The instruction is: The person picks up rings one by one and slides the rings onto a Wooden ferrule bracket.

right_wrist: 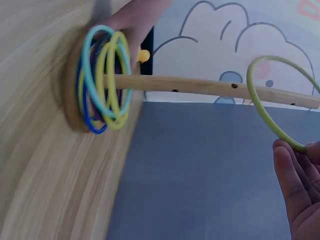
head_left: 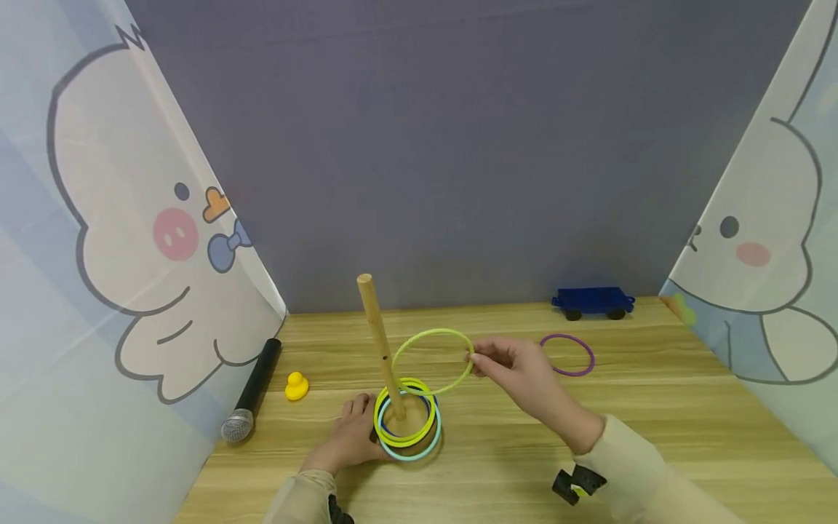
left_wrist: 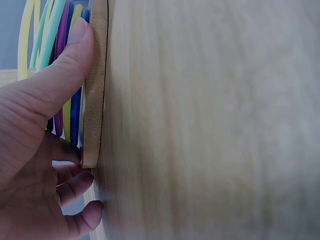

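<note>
In the head view a wooden pole (head_left: 374, 320) rises from a round base, leaning slightly. Several rings (head_left: 419, 457), yellow, light blue, dark blue and purple, lie stacked around its foot. My left hand (head_left: 353, 435) grips the edge of the wooden base (left_wrist: 95, 95), its thumb beside the stack in the left wrist view. Between the thumb and fingers of my right hand (head_left: 517, 371) is pinched a yellow-green ring (head_left: 433, 332), raised beside the pole. The right wrist view shows this ring (right_wrist: 263, 112) crossing the pole's upper part; I cannot tell whether it encircles it.
To the left lie a black microphone (head_left: 258, 386) and a small yellow duck (head_left: 297, 386). A purple ring (head_left: 592, 358) lies behind my right hand. At the back right stands a blue toy wagon (head_left: 592, 300). Cartoon-printed panels and a grey backdrop (head_left: 445, 160) bound the wooden table (head_left: 497, 473).
</note>
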Action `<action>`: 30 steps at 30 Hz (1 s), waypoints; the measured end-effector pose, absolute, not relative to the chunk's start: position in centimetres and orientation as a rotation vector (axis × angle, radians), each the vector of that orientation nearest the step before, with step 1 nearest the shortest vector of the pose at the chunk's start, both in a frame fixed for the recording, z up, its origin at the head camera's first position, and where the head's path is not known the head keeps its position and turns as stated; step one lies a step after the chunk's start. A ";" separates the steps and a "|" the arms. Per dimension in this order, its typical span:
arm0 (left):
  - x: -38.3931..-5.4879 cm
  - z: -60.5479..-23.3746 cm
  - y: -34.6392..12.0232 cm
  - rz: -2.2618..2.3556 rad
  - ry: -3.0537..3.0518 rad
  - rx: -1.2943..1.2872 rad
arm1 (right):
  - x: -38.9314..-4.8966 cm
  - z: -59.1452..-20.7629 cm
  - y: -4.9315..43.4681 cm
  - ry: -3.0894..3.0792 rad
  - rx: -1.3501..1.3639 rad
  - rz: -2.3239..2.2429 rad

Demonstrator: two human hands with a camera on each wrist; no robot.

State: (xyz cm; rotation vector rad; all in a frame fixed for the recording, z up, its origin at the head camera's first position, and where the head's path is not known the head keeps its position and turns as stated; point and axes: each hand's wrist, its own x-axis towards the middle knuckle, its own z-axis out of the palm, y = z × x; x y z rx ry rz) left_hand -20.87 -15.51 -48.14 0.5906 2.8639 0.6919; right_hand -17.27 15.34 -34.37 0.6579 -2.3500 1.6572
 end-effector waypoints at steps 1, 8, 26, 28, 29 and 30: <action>-20.9 -48.1 -15.5 0.691 2.863 0.591 | -17.4 -34.1 15.1 -2.339 0.653 1.701; -20.8 -48.1 -15.6 0.703 2.858 0.603 | -18.3 -32.4 13.3 -2.210 0.601 2.086; -20.8 -48.2 -15.6 0.682 2.882 0.626 | -20.2 -30.6 10.0 -1.934 0.528 2.471; -20.8 -48.2 -15.6 0.680 2.890 0.631 | -20.4 -30.7 9.6 -1.912 0.494 2.523; -20.7 -48.2 -15.6 0.680 2.893 0.632 | -20.4 -30.7 9.4 -1.909 0.480 2.543; -20.7 -48.2 -15.6 0.681 2.894 0.633 | -20.4 -30.8 9.3 -1.906 0.464 2.564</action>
